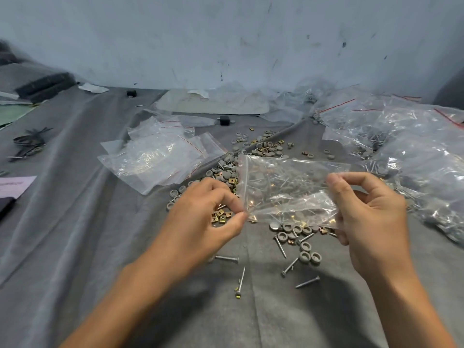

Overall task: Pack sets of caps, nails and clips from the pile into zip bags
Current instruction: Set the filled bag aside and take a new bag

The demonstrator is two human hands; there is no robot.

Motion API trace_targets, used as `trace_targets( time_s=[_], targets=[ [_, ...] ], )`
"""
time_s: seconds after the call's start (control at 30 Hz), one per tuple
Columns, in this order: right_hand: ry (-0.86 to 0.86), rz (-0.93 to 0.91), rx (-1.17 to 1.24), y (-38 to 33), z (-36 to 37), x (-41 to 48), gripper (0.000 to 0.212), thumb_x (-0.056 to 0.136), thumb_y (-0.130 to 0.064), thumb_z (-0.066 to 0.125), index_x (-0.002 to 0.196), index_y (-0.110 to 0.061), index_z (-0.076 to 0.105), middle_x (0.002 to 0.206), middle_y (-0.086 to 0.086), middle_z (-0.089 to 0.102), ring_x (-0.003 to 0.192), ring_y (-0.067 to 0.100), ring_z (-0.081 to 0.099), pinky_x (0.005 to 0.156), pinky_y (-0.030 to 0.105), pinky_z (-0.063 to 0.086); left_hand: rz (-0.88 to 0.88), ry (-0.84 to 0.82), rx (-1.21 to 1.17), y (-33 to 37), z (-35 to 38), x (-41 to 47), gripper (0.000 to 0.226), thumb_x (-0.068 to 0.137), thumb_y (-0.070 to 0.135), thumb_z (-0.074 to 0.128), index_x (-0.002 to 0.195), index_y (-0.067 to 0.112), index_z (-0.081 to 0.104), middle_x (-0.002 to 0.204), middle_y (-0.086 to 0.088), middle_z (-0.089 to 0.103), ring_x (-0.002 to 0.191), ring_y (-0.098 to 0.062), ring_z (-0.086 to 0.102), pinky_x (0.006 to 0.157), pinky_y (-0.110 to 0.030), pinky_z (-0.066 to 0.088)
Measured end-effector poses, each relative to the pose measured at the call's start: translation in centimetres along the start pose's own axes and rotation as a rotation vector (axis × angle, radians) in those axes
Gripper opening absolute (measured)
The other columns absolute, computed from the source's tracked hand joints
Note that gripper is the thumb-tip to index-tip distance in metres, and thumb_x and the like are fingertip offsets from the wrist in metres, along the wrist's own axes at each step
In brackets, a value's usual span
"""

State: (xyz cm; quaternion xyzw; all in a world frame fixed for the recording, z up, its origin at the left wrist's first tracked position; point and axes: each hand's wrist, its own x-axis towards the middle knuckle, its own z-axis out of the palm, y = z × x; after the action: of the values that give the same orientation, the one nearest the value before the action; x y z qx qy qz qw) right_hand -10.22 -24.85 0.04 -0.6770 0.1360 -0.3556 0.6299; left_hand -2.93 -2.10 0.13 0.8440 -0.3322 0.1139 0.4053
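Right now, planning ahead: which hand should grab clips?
Probably left: the left hand pinches the clear plastic zip bag beside the square brass clips; the right hand holds its other side.

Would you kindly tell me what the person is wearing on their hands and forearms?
Nothing shows: the left hand and right hand are bare, without gloves, rings or a watch, and both forearms are uncovered to the frame's edge, no sleeve in view.
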Motion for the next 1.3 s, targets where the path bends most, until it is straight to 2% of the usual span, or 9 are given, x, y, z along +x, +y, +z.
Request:
trace_targets(
  time_s=[0.2,0.3,0.4,0.53,0.7,0.93,1.07,1.17,1.3],
  targets=[
    [0.007,0.073,-0.004,0.0,0.2,0.0,0.019,0.096,-0.026,0.071,0.078,-0.022,0.066,0.046,-0.004,0.046,0.036,0.009,0.033,0.034,0.02,0.027,-0.018,-0.022,-0.037,0.1,0.5,-0.4,0.009,0.082,0.025,0.065,0.086,0.029,0.059,0.082,0.015,0.06,0.073,-0.004,0.054,0.067,-0.019,0.04],
    [-0.039,0.105,-0.023,0.1,0.2,-0.1,0.019,0.098,-0.025,0.068,0.08,-0.018,0.064,0.049,-0.004,0.049,0.037,0.01,0.037,0.034,0.021,0.029,-0.171,-0.07,-0.245,0.1,0.8,-0.4,0.005,0.095,0.033,0.053,0.091,0.031,0.052,0.082,0.01,0.068,0.068,-0.006,0.06,0.064,-0.034,0.049],
    [-0.093,0.136,-0.042,-0.1,0.4,-0.1,0.024,0.098,-0.023,0.067,0.074,-0.019,0.064,0.053,-0.004,0.056,0.038,0.012,0.041,0.036,0.022,0.035,-0.24,-0.037,-0.449,0.2,1.2,-0.2,0.013,0.094,0.018,0.066,0.09,0.027,0.058,0.082,0.003,0.07,0.068,-0.01,0.059,0.064,-0.03,0.048],
    [-0.275,0.423,0.299,-1.0,0.5,0.0,0.024,0.078,-0.042,0.085,0.081,-0.023,0.071,0.068,0.0,0.065,0.052,0.01,0.057,0.046,0.021,0.05,-0.34,0.058,-0.638,0.4,1.5,0.2,0.019,0.083,0.003,0.077,0.093,0.017,0.067,0.075,0.003,0.069,0.068,-0.005,0.06,0.063,-0.015,0.049],
    [-0.274,0.45,0.229,-0.9,0.6,-0.2,0.031,0.065,-0.028,0.081,0.087,-0.015,0.064,0.056,-0.003,0.05,0.034,0.004,0.035,0.03,0.015,0.028,-0.3,0.246,-0.446,-0.7,0.8,0.5,0.016,0.084,0.011,0.077,0.084,0.028,0.075,0.072,0.008,0.071,0.062,-0.003,0.059,0.059,-0.016,0.049],
    [-0.319,0.489,0.243,-1.1,1.2,-0.8,0.027,0.066,-0.023,0.081,0.085,-0.014,0.063,0.055,0.002,0.044,0.03,0.005,0.035,0.029,0.013,0.028,-0.211,0.363,-0.225,-1.2,0.3,0.3,0.01,0.085,0.037,0.07,0.087,0.046,0.074,0.067,0.018,0.069,0.053,0.006,0.053,0.051,-0.01,0.042],
    [-0.274,0.421,0.259,-1.3,0.8,-0.3,0.025,0.067,-0.022,0.08,0.083,-0.014,0.063,0.05,-0.003,0.052,0.031,0.005,0.038,0.03,0.013,0.029,-0.251,0.223,-0.184,-1.6,-0.5,0.5,0.007,0.087,0.037,0.071,0.088,0.042,0.076,0.066,0.008,0.07,0.054,0.002,0.052,0.053,-0.023,0.044],
    [-0.24,0.397,0.301,-1.5,-0.4,0.8,0.026,0.057,-0.029,0.086,0.076,-0.016,0.074,0.07,0.004,0.07,0.048,0.013,0.057,0.043,0.021,0.046,-0.199,-0.107,-0.519,-1.4,-2.2,0.6,0.018,0.083,0.043,0.071,0.091,0.029,0.079,0.08,-0.016,0.071,0.07,-0.012,0.057,0.067,-0.029,0.045],
    [-0.334,0.361,0.143,-1.0,-0.8,0.6,0.056,0.037,-0.057,0.098,0.076,-0.022,0.077,0.07,0.003,0.068,0.058,0.02,0.055,0.058,0.027,0.04,-0.183,-0.185,-0.888,-0.7,-2.4,0.5,0.02,0.079,0.034,0.068,0.086,0.018,0.077,0.078,0.004,0.069,0.07,-0.009,0.054,0.065,-0.017,0.045]
  ],
)
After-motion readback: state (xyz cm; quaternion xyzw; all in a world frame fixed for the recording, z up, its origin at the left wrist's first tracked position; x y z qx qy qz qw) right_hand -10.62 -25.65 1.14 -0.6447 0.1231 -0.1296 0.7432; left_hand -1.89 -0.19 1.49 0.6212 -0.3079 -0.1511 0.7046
